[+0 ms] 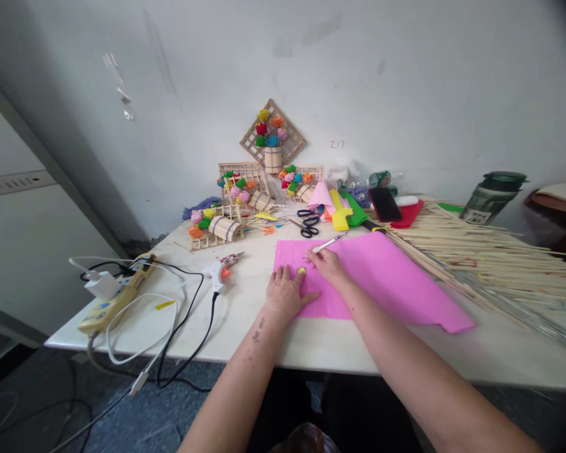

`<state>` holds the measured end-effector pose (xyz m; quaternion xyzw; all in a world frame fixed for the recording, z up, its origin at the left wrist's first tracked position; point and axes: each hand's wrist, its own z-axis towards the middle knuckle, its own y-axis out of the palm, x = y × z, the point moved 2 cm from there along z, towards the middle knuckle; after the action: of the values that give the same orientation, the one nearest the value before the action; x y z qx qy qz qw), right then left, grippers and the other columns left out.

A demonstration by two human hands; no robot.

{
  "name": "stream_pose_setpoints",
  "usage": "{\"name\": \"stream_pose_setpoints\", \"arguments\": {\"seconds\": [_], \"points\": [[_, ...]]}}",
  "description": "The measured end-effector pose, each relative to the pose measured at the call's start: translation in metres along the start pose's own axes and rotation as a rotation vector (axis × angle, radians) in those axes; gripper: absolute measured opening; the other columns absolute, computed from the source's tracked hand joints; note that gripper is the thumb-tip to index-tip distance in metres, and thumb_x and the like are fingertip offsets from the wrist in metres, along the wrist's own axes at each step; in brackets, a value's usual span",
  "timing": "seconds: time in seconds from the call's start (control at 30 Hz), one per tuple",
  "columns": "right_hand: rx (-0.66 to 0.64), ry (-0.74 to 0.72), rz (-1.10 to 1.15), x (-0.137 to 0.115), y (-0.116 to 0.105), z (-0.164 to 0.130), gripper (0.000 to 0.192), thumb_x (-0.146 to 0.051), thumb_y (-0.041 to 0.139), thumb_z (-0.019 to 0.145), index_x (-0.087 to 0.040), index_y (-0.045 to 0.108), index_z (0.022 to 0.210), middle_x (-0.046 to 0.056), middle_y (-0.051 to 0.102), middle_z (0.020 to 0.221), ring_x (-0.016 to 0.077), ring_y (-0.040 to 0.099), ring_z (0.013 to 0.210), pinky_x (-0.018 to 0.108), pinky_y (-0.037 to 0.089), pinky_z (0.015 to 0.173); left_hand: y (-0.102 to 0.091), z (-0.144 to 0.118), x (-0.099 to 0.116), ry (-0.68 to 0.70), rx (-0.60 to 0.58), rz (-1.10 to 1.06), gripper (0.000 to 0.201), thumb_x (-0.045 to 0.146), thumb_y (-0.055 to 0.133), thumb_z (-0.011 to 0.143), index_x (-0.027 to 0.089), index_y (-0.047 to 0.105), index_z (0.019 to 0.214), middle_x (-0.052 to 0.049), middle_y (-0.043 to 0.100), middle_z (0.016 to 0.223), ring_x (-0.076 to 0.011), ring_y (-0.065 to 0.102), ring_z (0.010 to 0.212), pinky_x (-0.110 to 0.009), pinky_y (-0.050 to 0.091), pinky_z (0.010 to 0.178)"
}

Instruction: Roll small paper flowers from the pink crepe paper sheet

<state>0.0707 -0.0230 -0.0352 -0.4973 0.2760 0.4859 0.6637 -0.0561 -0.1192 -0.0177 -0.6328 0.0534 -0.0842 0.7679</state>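
At the far left of the desk lies a yellow power strip with white and black cables, and just right of it a glue gun rests on its side. Behind these stand finished stick frames with foam flowers, several already made. Next comes the left hand, fingers spread flat on the pink foam sheet, pressing a small yellow round piece down at its fingertips. Just right of it, the right hand has its grip pinched on a pen, the tip near the round piece. By my judgement the marking of the sheet has hardly begun: it looks whole and uncut, and the scissors lie apart behind it. Farther right, a phone leans up, and a large heap of bamboo sticks lies unused
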Motion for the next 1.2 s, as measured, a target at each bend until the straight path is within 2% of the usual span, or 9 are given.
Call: {"name": "stream_pose_setpoints", "arguments": {"seconds": [0.17, 0.33, 0.43, 0.6, 0.73, 0.83, 1.03, 1.2], "points": [[-0.065, -0.071, -0.053, -0.006, 0.002, -0.003, 0.032, -0.046, 0.047, 0.076, -0.016, 0.061, 0.076, 0.006, 0.067, 0.075, 0.0155, 0.062, 0.069, 0.022, 0.045, 0.061, -0.001, -0.001, 0.001, -0.01, 0.002, 0.008, 0.07, 0.069, 0.032, 0.073, 0.025, 0.039, 0.126, -0.015, 0.041, 0.128, -0.0311, 0.035, 0.12, -0.043, 0.027, 0.097], [-0.136, -0.146, -0.25, -0.013, 0.005, -0.006, 0.033, -0.046, 0.046, 0.077, -0.017, 0.06, 0.069, 0.004, 0.065, 0.065, 0.0138, 0.059, 0.06, 0.021, 0.041, 0.057, -0.001, 0.0, 0.002, -0.012, -0.012, 0.011, 0.072, 0.069, 0.031, 0.073, 0.022, 0.039, 0.127, -0.018, 0.04, 0.129, -0.0326, 0.033, 0.121, -0.044, 0.027, 0.096], [-0.159, -0.185, -0.334, -0.019, 0.005, -0.008, 0.033, -0.045, 0.046, 0.077, -0.017, 0.061, 0.068, 0.004, 0.065, 0.066, 0.0138, 0.059, 0.062, 0.02, 0.04, 0.057, -0.001, 0.0, 0.002, -0.013, -0.031, 0.018, 0.07, 0.067, 0.033, 0.074, 0.022, 0.039, 0.127, -0.018, 0.039, 0.13, -0.0327, 0.033, 0.121, -0.045, 0.027, 0.096], [-0.132, -0.151, -0.396, -0.018, 0.005, -0.006, 0.032, -0.044, 0.047, 0.078, -0.017, 0.061, 0.07, 0.005, 0.066, 0.067, 0.0141, 0.059, 0.061, 0.02, 0.038, 0.055, 0.0, 0.0, 0.002, -0.02, -0.039, 0.032, 0.069, 0.067, 0.031, 0.075, 0.023, 0.037, 0.128, -0.016, 0.038, 0.131, -0.0318, 0.031, 0.123, -0.045, 0.025, 0.097], [-0.043, -0.061, -0.327, -0.009, 0.004, -0.001, 0.031, -0.044, 0.045, 0.079, -0.017, 0.061, 0.075, 0.006, 0.068, 0.072, 0.0147, 0.061, 0.062, 0.021, 0.041, 0.055, 0.001, 0.0, 0.002, -0.025, -0.047, 0.026, 0.069, 0.067, 0.031, 0.075, 0.024, 0.036, 0.129, -0.016, 0.036, 0.132, -0.0321, 0.03, 0.123, -0.045, 0.024, 0.097], [-0.011, -0.055, -0.266, -0.004, 0.004, 0.001, 0.029, -0.042, 0.046, 0.079, -0.017, 0.06, 0.077, 0.007, 0.068, 0.074, 0.0152, 0.062, 0.063, 0.022, 0.043, 0.056, 0.001, 0.001, 0.001, -0.026, -0.046, 0.03, 0.067, 0.066, 0.034, 0.075, 0.026, 0.035, 0.129, -0.016, 0.036, 0.132, -0.0315, 0.03, 0.123, -0.046, 0.024, 0.096], [-0.036, -0.116, -0.151, 0.001, 0.007, 0.003, 0.021, -0.033, 0.048, 0.078, -0.016, 0.06, 0.079, 0.007, 0.067, 0.073, 0.0159, 0.062, 0.066, 0.024, 0.046, 0.061, 0.001, 0.001, 0.001, -0.024, -0.029, 0.024, 0.069, 0.068, 0.033, 0.074, 0.026, 0.035, 0.129, -0.015, 0.037, 0.131, -0.0314, 0.03, 0.123, -0.045, 0.024, 0.097], [-0.086, -0.192, -0.083, -0.002, 0.011, 0.003, 0.015, -0.019, 0.051, 0.073, -0.016, 0.06, 0.084, 0.007, 0.066, 0.088, 0.0153, 0.06, 0.081, 0.025, 0.044, 0.073, 0.001, 0.0, 0.002, -0.02, -0.01, 0.026, 0.069, 0.068, 0.032, 0.074, 0.026, 0.035, 0.129, -0.015, 0.039, 0.129, -0.0312, 0.032, 0.121, -0.045, 0.025, 0.096]]}}
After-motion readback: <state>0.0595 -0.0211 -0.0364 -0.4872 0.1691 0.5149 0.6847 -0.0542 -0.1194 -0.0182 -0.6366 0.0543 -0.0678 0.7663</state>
